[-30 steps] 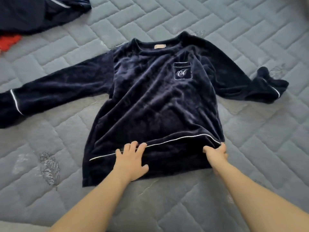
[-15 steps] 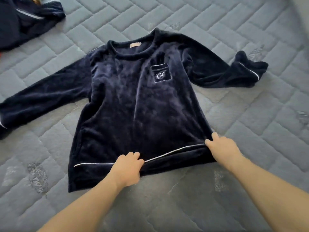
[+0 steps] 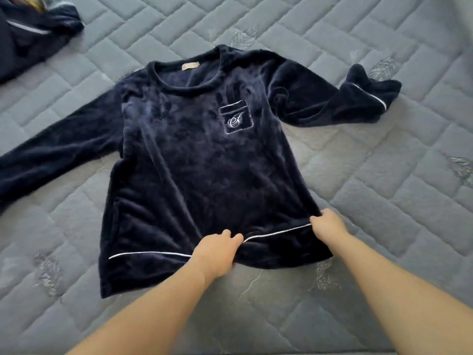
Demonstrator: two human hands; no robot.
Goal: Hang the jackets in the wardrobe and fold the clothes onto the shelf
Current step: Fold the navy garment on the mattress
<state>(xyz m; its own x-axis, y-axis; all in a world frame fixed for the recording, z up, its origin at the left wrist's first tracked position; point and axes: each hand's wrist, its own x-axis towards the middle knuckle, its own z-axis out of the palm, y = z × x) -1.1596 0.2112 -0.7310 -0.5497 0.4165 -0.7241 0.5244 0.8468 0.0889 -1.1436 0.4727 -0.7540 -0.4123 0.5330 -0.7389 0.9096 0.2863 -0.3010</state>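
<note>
A navy velvet sweater [image 3: 194, 165] with white piping and a small chest pocket lies face up on the grey quilted mattress [image 3: 384, 190], both sleeves spread outward. My left hand [image 3: 216, 253] grips the hem near its middle, fingers curled into the fabric. At the hem's right corner, my right hand [image 3: 329, 228] pinches the cloth. The right sleeve's cuff is crumpled at the far right.
Another dark navy garment [image 3: 28, 39] with a white stripe lies bunched at the top left corner of the mattress. The mattress edge runs along the bottom of the view.
My left hand went from lying flat on the hem to gripping it with curled fingers. The right hand keeps hold of the hem corner. The view shifted, with the sweater appearing further left.
</note>
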